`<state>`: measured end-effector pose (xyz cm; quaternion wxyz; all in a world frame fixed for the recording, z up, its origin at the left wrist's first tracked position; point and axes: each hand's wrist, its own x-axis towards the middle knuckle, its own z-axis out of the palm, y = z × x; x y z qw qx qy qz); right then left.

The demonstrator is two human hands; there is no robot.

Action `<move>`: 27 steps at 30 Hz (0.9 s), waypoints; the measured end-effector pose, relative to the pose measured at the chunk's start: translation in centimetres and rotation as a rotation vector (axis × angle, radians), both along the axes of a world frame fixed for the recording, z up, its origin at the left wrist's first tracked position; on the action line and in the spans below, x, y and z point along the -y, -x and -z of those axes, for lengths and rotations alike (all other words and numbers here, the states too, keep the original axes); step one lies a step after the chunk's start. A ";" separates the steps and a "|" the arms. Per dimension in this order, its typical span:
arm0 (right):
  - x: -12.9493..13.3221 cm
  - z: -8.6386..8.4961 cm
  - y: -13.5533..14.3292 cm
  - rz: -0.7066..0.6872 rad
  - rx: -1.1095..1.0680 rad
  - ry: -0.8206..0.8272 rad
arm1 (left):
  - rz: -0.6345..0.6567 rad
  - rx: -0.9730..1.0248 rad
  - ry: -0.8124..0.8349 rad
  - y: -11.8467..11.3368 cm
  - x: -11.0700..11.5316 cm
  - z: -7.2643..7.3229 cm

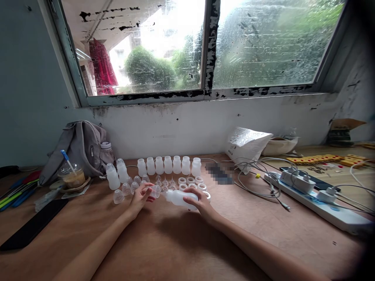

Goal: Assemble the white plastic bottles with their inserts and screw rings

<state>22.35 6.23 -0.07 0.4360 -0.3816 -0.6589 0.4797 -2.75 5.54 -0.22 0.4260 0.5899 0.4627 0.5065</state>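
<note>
My left hand (pixel 141 200) is closed on a clear domed bottle cap (pixel 155 191), its open end turned to the right. In my right hand (pixel 200 202) a frosted white baby bottle (pixel 177 197) lies tilted on its side, with what looks like a nipple at its left end, close to the cap but apart from it. Behind the hands stands a row of frosted bottles (pixel 168 165). Several clear caps (pixel 118 196) sit on the left, clear nipples (pixel 172 181) in the middle, and white rings (pixel 190 180) behind my right hand, which partly hides them.
Two assembled bottles (pixel 113 177) stand left of the row, before a grey backpack (pixel 83 144). An iced drink cup (pixel 72 177) and a black flat object (pixel 34 224) lie further left. On the right are tangled cables (pixel 258 187), a power strip (pixel 320 205) and a silvery bag (pixel 247 144).
</note>
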 end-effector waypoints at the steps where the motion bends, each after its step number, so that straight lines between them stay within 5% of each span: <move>1: 0.0 0.0 0.0 -0.005 0.016 -0.005 | 0.001 -0.017 0.005 -0.1 0.1 0.1; 19: 0.5 -0.7 -0.2 -0.075 0.104 -0.111 | 0.093 -0.338 -0.199 -2.5 2.3 0.0; 27: 1.6 0.1 0.5 -0.029 -0.033 -0.032 | -0.016 -0.463 -0.354 -3.9 4.3 0.4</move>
